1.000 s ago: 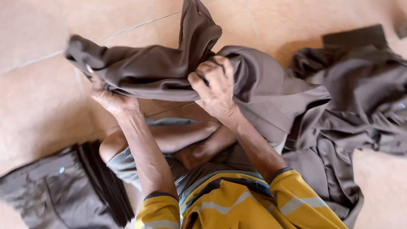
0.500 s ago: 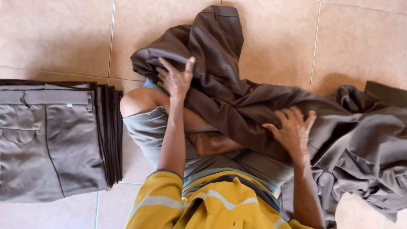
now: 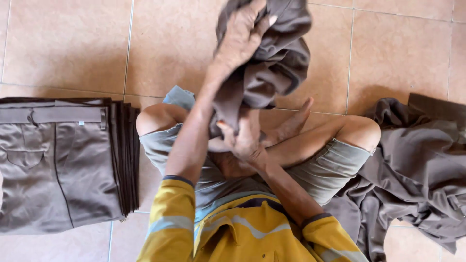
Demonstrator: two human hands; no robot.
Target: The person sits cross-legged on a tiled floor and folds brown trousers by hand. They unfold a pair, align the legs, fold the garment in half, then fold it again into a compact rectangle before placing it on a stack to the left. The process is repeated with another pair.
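I sit cross-legged on a tiled floor. My left hand (image 3: 241,40) is raised in front of me and grips the top of a brown garment (image 3: 272,63), which hangs bunched down toward my lap. My right hand (image 3: 242,141) is lower, just above my crossed legs, and pinches the bottom part of the same garment. The cloth is off the floor between the two hands, and its lower end is hidden behind my left forearm.
A neat stack of folded brown trousers (image 3: 58,160) lies on the floor at my left knee. A loose heap of unfolded brown garments (image 3: 417,170) lies at my right. Beige floor tiles (image 3: 73,43) stretch ahead.
The garment lay spread over my lap under both hands. Now my left hand has lifted it up and my right hand has come in to the middle and taken its lower end.
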